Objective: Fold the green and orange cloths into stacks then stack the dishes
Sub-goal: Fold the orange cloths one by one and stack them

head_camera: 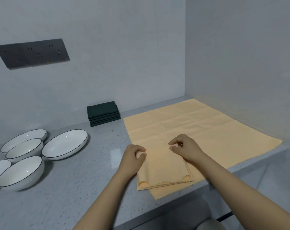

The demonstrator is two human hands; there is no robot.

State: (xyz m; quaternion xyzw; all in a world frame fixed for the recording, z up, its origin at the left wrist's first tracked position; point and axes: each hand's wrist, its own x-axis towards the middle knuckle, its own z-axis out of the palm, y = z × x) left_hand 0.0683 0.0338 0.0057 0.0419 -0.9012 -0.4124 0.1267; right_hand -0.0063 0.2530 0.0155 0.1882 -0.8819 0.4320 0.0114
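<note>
Two hands sit on a folded orange cloth (164, 170) near the counter's front edge. It looks like they hold it down so the fold stays neat. The left hand (132, 158) curls its fingers on the cloth's left side. The right hand (184, 148) pinches the far right corner. A big flat orange cloth (199, 125) lies under it and spreads farther back. White dishes (64, 144) wait unstacked at the left. Farthest back, the green cloths (102, 113) sit in a tidy pile by the wall.
</note>
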